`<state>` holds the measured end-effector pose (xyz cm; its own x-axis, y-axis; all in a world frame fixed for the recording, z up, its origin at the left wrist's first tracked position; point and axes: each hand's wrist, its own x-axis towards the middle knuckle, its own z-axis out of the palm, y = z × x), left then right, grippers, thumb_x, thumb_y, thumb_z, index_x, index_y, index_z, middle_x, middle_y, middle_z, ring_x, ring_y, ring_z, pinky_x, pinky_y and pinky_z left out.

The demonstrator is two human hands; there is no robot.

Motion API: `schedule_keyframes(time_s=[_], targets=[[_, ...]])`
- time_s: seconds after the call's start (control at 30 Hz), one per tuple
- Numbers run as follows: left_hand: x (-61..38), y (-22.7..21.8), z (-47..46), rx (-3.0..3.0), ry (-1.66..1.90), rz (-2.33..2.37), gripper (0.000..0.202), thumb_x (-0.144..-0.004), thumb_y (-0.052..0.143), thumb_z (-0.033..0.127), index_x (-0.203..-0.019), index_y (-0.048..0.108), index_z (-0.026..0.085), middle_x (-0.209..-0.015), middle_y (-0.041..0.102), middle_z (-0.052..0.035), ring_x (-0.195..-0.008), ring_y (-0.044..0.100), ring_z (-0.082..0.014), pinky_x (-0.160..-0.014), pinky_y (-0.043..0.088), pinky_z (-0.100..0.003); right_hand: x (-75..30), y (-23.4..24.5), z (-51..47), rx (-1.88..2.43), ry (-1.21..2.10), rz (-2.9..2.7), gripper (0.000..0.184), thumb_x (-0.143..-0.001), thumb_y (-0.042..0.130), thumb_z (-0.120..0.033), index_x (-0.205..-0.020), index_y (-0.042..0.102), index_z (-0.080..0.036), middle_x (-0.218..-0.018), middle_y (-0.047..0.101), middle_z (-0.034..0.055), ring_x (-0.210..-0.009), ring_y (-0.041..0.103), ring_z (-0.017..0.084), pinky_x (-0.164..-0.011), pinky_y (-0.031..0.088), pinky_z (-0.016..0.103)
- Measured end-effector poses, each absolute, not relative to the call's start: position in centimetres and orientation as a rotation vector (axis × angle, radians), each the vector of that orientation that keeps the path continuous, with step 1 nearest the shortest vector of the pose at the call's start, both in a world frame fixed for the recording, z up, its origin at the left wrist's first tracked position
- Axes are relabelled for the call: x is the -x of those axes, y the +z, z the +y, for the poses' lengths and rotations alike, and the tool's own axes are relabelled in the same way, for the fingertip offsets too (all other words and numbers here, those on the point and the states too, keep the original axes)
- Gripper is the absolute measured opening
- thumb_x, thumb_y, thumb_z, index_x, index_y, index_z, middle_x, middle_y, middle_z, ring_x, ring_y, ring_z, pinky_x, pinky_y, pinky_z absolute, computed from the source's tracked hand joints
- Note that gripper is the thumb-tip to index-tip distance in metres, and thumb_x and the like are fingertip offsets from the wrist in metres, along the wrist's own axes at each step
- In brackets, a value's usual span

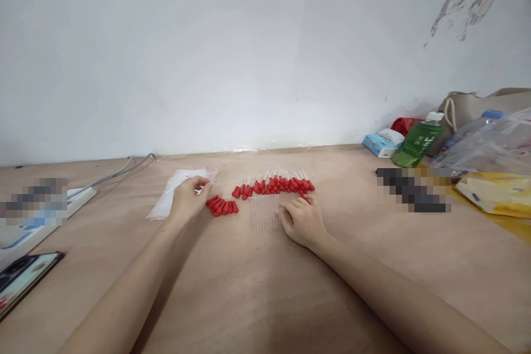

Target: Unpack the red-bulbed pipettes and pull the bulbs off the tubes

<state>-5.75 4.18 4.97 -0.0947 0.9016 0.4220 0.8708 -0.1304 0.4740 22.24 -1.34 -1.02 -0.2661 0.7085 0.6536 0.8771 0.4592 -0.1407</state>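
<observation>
My left hand (pixel 191 194) is over a small stack of clear plastic bags (pixel 166 199), thumb and fingertips pinched near their right edge; what is between them is too small to make out. Just right of it lies a group of loose red rubber bulbs (pixel 224 207). In the middle, droppers with red bulbs (pixel 282 183) lie in a row, thin clear tubes pointing to the wall. Below them is a row of bare clear tubes (pixel 264 213). My right hand (pixel 305 220) rests at that row's right end, fingers curled, covering part of it; its grip is hidden.
Far right stand a green bottle (pixel 418 141), a blue tissue pack (pixel 381 144) and plastic bags (pixel 493 146), with a blurred dark object (pixel 415 191) before them. At left are a white power strip (pixel 81 202) with a grey cable (pixel 112 177) and a phone (pixel 29 279).
</observation>
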Motion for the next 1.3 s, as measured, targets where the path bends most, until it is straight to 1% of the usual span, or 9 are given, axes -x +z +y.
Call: schedule_keyframes(time_s=[0.07,0.13,0.27,0.37,0.57,0.73,0.93,1.13,1.3], targets=[[4.1,5.4,4.6,-2.188,0.873,2.001,0.023,-0.072,0.048,0.038,-0.079,0.061,0.021,-0.088,0.064,-0.0032,-0.081,0.058,-0.0192,-0.07,0.043,-0.027,-22.4,-0.9,-1.3,1.318,-0.276,-2.04,0.024,-0.086,0.041,-0.03,-0.085,0.063,-0.02,-0.073,0.066,0.0037,-0.072,0.055,0.016,-0.086,0.024,0.036],[2.4,5.6,5.4,-2.232,0.698,1.998,0.021,-0.07,0.051,0.037,-0.074,0.061,0.02,-0.085,0.064,-0.0046,-0.083,0.058,-0.0211,-0.071,0.042,-0.028,-22.5,-0.9,-1.2,1.326,-0.217,-2.023,0.025,-0.087,0.038,-0.027,-0.085,0.062,-0.02,-0.074,0.067,0.0029,-0.071,0.055,0.015,-0.086,0.024,0.036],[0.1,5.6,7.1,-2.142,0.501,1.977,0.02,-0.062,0.06,0.039,-0.063,0.06,0.02,-0.068,0.064,-0.0036,-0.067,0.06,-0.0193,-0.058,0.043,-0.026,-22.7,-0.8,-1.1,1.351,-0.117,-2.006,0.027,-0.088,0.036,-0.025,-0.092,0.062,-0.022,-0.074,0.067,0.0018,-0.071,0.055,0.015,-0.087,0.024,0.036],[-0.5,5.5,8.0,-2.039,0.404,1.99,0.02,-0.061,0.062,0.037,-0.056,0.058,0.019,-0.06,0.064,-0.0036,-0.058,0.059,-0.0176,-0.052,0.042,-0.025,-22.8,-0.7,-1.1,1.36,-0.033,-2.009,0.028,-0.089,0.033,-0.026,-0.097,0.06,-0.023,-0.075,0.066,0.001,-0.073,0.055,0.014,-0.088,0.025,0.035],[-1.4,6.0,8.5,-1.885,0.246,2.045,0.023,-0.064,0.06,0.033,-0.048,0.054,0.017,-0.055,0.063,-0.0051,-0.047,0.058,-0.0166,-0.046,0.042,-0.025,-22.8,-0.4,-1.0,1.38,0.06,-2.047,0.029,-0.09,0.032,-0.026,-0.097,0.06,-0.022,-0.079,0.066,0.0015,-0.079,0.055,0.015,-0.09,0.026,0.037],[-2.2,6.5,8.9,-1.851,0.122,2.069,0.019,-0.062,0.06,0.025,-0.045,0.055,0.016,-0.047,0.059,-0.005,-0.046,0.058,-0.0181,-0.047,0.043,-0.026,-23.0,-0.5,-1.1,1.356,0.086,-2.121,0.03,-0.089,0.034,-0.028,-0.111,0.053,-0.02,-0.094,0.065,0.0043,-0.09,0.054,0.017,-0.093,0.023,0.039],[-2.3,5.6,9.6,-1.83,0.099,2.127,0.013,-0.058,0.06,0.02,-0.048,0.055,0.015,-0.049,0.06,-0.0069,-0.048,0.059,-0.0202,-0.048,0.043,-0.026,-23.0,-0.4,-1.4,1.34,0.067,-2.169,0.043,-0.086,0.039,-0.042,-0.12,0.046,-0.017,-0.101,0.063,0.0077,-0.098,0.051,0.022,-0.096,0.021,0.042],[-2.6,5.2,9.8,-1.792,0.179,2.15,0.015,-0.058,0.061,0.018,-0.044,0.054,0.015,-0.042,0.054,-0.0054,-0.049,0.059,-0.0213,-0.048,0.041,-0.026,-23.0,-0.5,-1.3,1.344,0.078,-2.124,0.039,-0.087,0.038,-0.038,-0.119,0.046,-0.017,-0.104,0.062,0.0074,-0.098,0.051,0.021,-0.096,0.022,0.04],[-2.4,5.4,9.4,-1.704,0.416,2.078,0.019,-0.058,0.06,0.019,-0.041,0.052,0.015,-0.036,0.05,-0.0037,-0.043,0.054,-0.0193,-0.044,0.038,-0.027,-23.0,-0.6,-1.1,1.341,0.086,-2.113,0.037,-0.087,0.039,-0.035,-0.118,0.047,-0.017,-0.105,0.062,0.0073,-0.097,0.051,0.021,-0.095,0.023,0.04]])
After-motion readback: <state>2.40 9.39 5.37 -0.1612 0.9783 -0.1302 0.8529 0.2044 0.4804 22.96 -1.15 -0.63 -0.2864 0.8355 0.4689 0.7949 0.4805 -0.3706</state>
